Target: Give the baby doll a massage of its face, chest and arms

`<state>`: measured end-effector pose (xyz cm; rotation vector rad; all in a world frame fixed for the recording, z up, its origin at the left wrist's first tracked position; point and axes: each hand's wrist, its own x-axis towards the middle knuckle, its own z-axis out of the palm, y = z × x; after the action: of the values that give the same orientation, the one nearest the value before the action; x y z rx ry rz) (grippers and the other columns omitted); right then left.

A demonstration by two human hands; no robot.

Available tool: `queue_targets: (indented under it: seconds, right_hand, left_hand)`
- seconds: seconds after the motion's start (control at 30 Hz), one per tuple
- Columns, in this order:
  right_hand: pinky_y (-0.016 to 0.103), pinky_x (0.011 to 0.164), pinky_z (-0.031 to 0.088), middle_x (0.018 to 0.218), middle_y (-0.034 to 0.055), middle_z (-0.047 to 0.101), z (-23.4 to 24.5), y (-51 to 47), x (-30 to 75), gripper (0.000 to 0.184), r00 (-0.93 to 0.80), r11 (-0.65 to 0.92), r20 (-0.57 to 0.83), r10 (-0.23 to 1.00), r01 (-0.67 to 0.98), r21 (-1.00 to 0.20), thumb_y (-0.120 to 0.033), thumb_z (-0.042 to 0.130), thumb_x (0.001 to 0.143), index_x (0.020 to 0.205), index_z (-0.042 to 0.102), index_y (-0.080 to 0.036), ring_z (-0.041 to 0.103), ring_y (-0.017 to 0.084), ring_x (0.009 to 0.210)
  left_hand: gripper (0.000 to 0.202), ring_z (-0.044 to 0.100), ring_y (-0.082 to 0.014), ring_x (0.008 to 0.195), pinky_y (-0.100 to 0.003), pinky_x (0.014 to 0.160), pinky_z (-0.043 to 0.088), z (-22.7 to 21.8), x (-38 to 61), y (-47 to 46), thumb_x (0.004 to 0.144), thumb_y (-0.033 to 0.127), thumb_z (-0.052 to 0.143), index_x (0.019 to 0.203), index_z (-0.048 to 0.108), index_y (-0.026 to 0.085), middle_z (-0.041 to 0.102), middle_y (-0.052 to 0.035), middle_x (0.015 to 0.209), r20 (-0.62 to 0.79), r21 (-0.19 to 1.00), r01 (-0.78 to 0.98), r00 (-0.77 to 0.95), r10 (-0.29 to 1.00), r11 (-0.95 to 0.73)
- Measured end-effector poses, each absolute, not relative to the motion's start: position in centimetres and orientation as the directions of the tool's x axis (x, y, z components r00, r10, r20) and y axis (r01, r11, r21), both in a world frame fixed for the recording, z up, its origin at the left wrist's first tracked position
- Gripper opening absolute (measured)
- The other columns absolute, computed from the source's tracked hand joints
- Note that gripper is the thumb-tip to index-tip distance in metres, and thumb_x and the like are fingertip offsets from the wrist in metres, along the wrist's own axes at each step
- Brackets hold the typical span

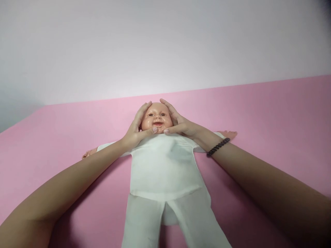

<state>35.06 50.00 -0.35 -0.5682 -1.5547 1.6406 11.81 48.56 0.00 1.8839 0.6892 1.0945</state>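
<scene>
a doll point(162, 162) in white lies face-up on a pink mat point(258, 113). left hand point(136, 129) and right hand point(178, 122), fingers spread, cup the doll's head point(156, 119); a bead bracelet point(217, 147) circles the right wrist.

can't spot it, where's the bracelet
Head view, right of centre: the bracelet circles the wrist of the right hand, just beside the doll.

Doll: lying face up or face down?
Face up. The doll lies flat on the pink mat, its face showing between the left hand and right hand.
</scene>
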Motion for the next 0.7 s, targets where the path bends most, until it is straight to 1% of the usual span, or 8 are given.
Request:
queue_targets:
  seconds: [0.1, 0.2, 0.37, 0.5, 0.7]
  right_hand:
    - [0.058, 0.126, 0.037, 0.174, 0.0, 0.023, -0.49, 49.91, 35.1, 0.136, -0.576, 0.077, 0.194, 0.794, -0.222, -0.972, -0.031, 0.098, 0.064, 0.165, 0.011, -0.055, 0.038, 0.033, 0.155]
    - [0.058, 0.126, 0.038, 0.174, -0.0001, 0.021, -0.5, 49.79, 35.07, 0.137, -0.566, 0.089, 0.196, 0.801, -0.211, -0.973, -0.032, 0.099, 0.063, 0.165, 0.011, -0.054, 0.038, 0.033, 0.155]
    - [0.057, 0.126, 0.038, 0.175, 0.0007, 0.02, -0.43, 49.78, 34.95, 0.136, -0.557, 0.095, 0.194, 0.808, -0.202, -0.975, -0.033, 0.099, 0.063, 0.166, 0.013, -0.053, 0.037, 0.034, 0.156]
    - [0.057, 0.126, 0.037, 0.174, 0.0013, 0.022, -0.49, 49.96, 34.9, 0.133, -0.562, 0.096, 0.203, 0.802, -0.214, -0.972, -0.032, 0.098, 0.064, 0.165, 0.014, -0.053, 0.038, 0.033, 0.154]
    - [0.059, 0.126, 0.036, 0.172, 0.0009, 0.028, -0.25, 49.89, 34.83, 0.131, -0.571, 0.069, 0.193, 0.798, -0.232, -0.97, -0.031, 0.096, 0.065, 0.165, 0.015, -0.053, 0.038, 0.034, 0.154]
  left_hand:
    - [0.096, 0.008, -0.037, 0.164, -0.059, 0.134, 0.018, 0.1, 12.0, 48.23, 0.083, 0.047, 0.085, 0.163, 0.033, 0.042, 0.014, 0.0012, 0.177, 0.403, 0.874, 0.072, 0.449, 0.798, -0.481]
    - [0.102, 0.004, -0.038, 0.164, -0.061, 0.133, 0.017, 0.04, 12.11, 48.05, 0.08, 0.047, 0.088, 0.164, 0.031, 0.043, 0.01, 0.0017, 0.178, 0.384, 0.887, 0.067, 0.445, 0.809, -0.458]
    - [0.103, 0.001, -0.0374, 0.164, -0.06, 0.134, 0.013, 0.08, 12.08, 48.12, 0.08, 0.05, 0.087, 0.165, 0.029, 0.044, 0.009, 0.0027, 0.178, 0.375, 0.887, 0.078, 0.455, 0.808, -0.456]
    - [0.101, 0.003, -0.036, 0.165, -0.057, 0.135, 0.011, 0.15, 11.99, 48.35, 0.081, 0.047, 0.086, 0.165, 0.029, 0.043, 0.01, 0.0037, 0.178, 0.387, 0.879, 0.073, 0.464, 0.796, -0.47]
    - [0.095, 0.008, -0.0359, 0.164, -0.056, 0.134, 0.018, -0.11, 11.59, 48.97, 0.083, 0.038, 0.079, 0.165, 0.03, 0.042, 0.014, 0.0043, 0.178, 0.406, 0.873, 0.036, 0.5, 0.765, -0.487]
